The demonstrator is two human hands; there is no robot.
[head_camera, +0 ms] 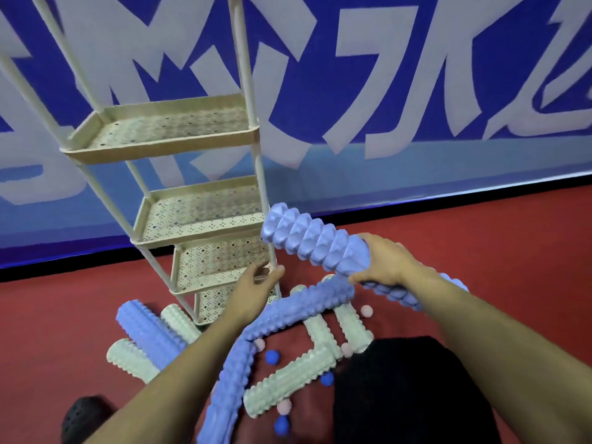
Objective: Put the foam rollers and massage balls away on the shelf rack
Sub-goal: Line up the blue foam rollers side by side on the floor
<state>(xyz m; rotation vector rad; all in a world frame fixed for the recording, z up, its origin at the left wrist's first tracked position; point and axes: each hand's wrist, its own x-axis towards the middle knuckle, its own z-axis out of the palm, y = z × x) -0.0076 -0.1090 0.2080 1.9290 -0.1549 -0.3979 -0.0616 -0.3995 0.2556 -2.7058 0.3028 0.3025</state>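
red floor (480,245), right hand (381,261) gripping ridged lavender foam roller (307,238)

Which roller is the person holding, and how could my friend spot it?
Start at the cream shelf rack standing against the blue wall. Just right of its lower trays, the right hand grips a blue foam roller lifted above the red floor. Unlike the other rollers lying on the floor, it is in the air and covered in big diamond-shaped bumps.

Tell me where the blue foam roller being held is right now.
In the head view the blue foam roller is right of centre, lifted off the red floor in the right hand, its far end beside the shelf rack.
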